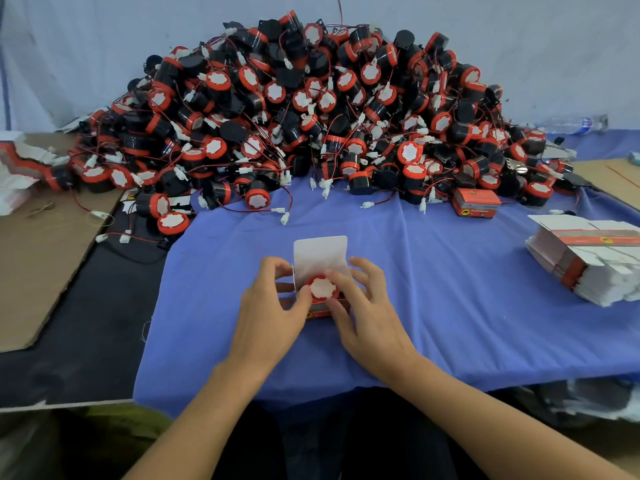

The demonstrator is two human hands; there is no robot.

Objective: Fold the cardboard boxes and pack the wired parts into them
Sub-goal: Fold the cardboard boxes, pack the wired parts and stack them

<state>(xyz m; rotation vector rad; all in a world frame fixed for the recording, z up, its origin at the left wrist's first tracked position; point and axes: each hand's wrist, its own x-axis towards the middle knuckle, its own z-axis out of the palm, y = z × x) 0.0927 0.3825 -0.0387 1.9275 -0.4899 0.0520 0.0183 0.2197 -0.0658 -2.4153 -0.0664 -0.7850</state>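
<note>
Part (323, 289) sits cap-up in the box (320, 312), flap (320, 254) open beyond. Left hand (273, 306) grips the box; right hand (370, 313) pinches the part.

Reaching in from the near edge, the bare left forearm (194, 410) and right forearm (485, 410) converge toward the middle, where the left hand (273, 299) and right hand (369, 306) curl round a small box (320, 252), thumbs turned toward each other.
</note>
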